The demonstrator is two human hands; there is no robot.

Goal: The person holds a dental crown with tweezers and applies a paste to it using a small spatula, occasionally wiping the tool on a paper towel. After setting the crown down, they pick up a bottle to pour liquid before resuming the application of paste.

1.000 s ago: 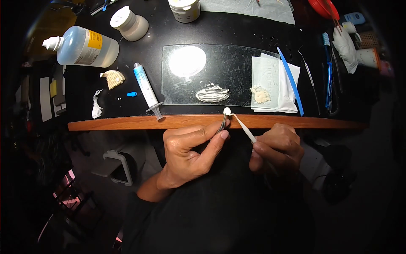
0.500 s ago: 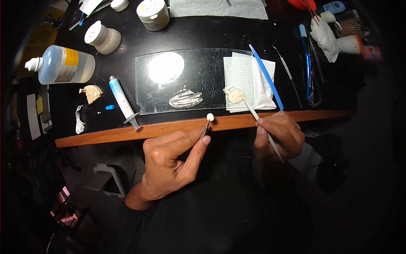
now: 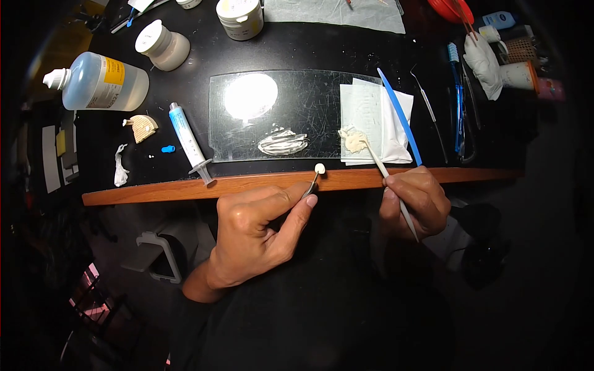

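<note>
Glass slab [image 3: 235,133], the landmark, clear and scratched; a streaked white smear [image 3: 283,142] lies on it by the near edge. Left hand [image 3: 263,232], in front of the slab: thumb and finger pinching a slim metal instrument [image 3: 314,185], a small white piece [image 3: 320,168] at its tip, just off the slab's near edge. Right hand [image 3: 417,201], in front of the slab's right end: fingers closed round a white applicator [image 3: 396,191], tip at a mound of cream paste [image 3: 355,141] on the slab's right part. Blue strip [image 3: 399,116], slanting by the slab's right end. Syringe [image 3: 189,136], blue-labelled, just left of the slab; blue cap [image 3: 168,149] and tan model [image 3: 145,127], farther left. Squeeze bottle [image 3: 120,83], white-capped, well left of the slab. Lidded tub [image 3: 240,21], beyond the slab's far edge.
</note>
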